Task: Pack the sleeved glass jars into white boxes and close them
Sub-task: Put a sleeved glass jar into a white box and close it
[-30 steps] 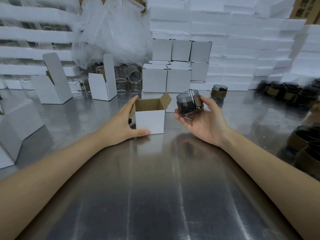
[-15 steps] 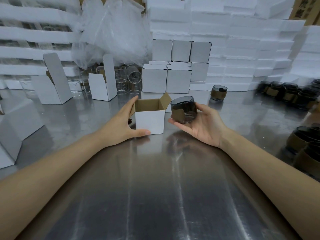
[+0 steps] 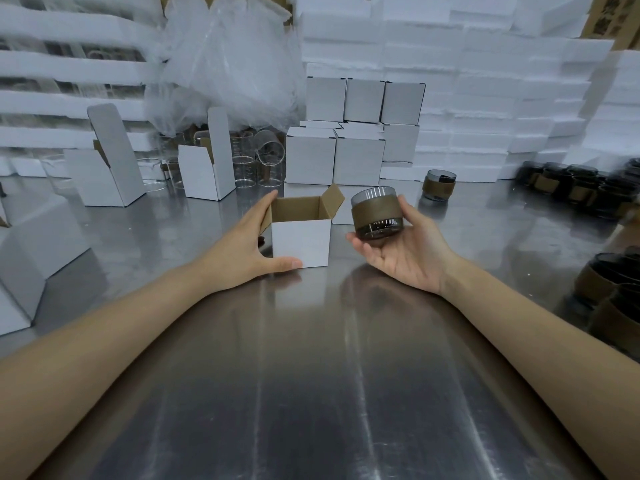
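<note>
The left hand (image 3: pixel 247 252) holds the open box (image 3: pixel 300 242) on the table (image 3: pixel 311 393); the right hand (image 3: pixel 407 252) grips a jar (image 3: pixel 376 216) beside it.

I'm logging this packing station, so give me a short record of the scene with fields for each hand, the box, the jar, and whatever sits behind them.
Left hand: holds the small white cardboard box round its near left corner
Box state: upright on the shiny metal table, top flaps open
Right hand: holds a dark glass jar with a brown sleeve, right of the box, off the table
Behind: closed white boxes stacked; another sleeved jar stands on the table
</note>
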`<action>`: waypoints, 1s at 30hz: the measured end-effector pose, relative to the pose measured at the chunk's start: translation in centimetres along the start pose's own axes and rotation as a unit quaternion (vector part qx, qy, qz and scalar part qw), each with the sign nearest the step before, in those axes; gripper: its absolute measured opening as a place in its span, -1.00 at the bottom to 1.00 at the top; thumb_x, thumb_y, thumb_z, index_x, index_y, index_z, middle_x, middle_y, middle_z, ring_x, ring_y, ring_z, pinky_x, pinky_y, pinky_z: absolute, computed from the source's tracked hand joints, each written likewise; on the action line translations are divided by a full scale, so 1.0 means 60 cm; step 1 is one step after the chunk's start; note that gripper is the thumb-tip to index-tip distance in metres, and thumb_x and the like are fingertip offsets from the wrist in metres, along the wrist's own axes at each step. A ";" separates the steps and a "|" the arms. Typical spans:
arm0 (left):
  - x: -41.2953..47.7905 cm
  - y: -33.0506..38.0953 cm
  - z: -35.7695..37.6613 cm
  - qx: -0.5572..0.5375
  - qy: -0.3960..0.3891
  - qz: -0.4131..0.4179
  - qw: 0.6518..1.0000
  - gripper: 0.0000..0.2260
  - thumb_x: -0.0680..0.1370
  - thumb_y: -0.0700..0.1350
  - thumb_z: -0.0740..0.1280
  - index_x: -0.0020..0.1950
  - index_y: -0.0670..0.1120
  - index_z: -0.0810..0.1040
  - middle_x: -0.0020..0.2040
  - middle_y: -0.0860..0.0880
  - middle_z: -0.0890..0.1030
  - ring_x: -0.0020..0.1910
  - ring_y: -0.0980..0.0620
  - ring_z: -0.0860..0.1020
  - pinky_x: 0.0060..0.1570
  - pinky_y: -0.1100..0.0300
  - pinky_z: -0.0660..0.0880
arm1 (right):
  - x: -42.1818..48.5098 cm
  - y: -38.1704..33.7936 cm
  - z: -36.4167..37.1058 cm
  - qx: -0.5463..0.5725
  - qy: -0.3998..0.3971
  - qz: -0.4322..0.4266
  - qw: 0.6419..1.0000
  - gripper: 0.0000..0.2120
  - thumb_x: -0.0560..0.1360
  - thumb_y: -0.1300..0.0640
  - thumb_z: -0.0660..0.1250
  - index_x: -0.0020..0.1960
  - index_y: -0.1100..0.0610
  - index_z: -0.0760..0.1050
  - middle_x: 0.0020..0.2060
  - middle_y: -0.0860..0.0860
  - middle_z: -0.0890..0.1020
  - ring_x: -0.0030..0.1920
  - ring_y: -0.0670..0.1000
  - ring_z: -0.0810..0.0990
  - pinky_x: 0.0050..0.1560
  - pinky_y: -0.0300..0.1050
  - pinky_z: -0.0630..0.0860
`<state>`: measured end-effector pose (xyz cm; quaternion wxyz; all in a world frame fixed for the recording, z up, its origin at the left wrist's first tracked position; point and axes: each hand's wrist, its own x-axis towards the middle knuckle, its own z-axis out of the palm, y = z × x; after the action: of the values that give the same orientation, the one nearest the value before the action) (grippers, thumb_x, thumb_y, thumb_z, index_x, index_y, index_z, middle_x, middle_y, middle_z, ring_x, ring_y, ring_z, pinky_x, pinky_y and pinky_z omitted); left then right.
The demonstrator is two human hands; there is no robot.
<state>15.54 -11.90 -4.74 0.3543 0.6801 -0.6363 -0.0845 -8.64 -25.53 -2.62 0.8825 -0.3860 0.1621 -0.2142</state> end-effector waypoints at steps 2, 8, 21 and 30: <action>0.000 0.001 0.000 -0.001 0.000 -0.001 1.000 0.04 0.27 0.32 0.46 0.55 0.17 -0.10 0.53 0.14 0.18 0.44 0.13 0.25 0.39 0.13 0.27 | -0.001 0.000 0.000 -0.007 0.003 -0.004 1.000 -0.39 0.56 -0.24 0.12 0.10 0.32 0.54 0.00 0.35 0.62 -0.19 0.17 0.66 -0.16 -0.16 0.63; 0.001 0.002 0.000 0.000 -0.001 -0.006 1.000 0.04 0.25 0.32 0.46 0.55 0.17 -0.09 0.53 0.13 0.19 0.44 0.12 0.26 0.41 0.11 0.26 | 0.002 0.000 0.002 -0.015 0.020 -0.010 1.000 -0.49 0.59 -0.18 0.14 0.19 0.27 0.49 -0.03 0.26 0.66 -0.07 0.29 0.67 -0.19 -0.07 0.65; 0.001 0.001 0.000 0.004 0.001 -0.002 1.000 0.04 0.25 0.35 0.45 0.55 0.18 -0.10 0.53 0.14 0.18 0.45 0.13 0.24 0.39 0.11 0.27 | -0.005 -0.001 0.007 -0.005 -0.010 0.024 1.000 -0.39 0.55 -0.25 0.14 0.17 0.28 0.56 0.10 0.29 0.61 0.04 0.29 0.65 -0.27 -0.14 0.66; 0.001 -0.001 0.000 0.007 0.002 -0.002 1.000 0.04 0.25 0.36 0.45 0.55 0.19 -0.10 0.54 0.15 0.17 0.45 0.13 0.23 0.39 0.13 0.26 | -0.007 -0.002 0.012 0.021 -0.003 0.031 0.999 -0.43 0.42 -0.06 0.38 0.25 0.34 0.46 0.09 0.28 0.58 0.09 0.33 0.62 -0.25 -0.14 0.66</action>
<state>15.61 -11.98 -4.73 0.3505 0.6839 -0.6349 -0.0788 -8.73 -24.94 -2.04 0.8971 -0.3629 0.1663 -0.1892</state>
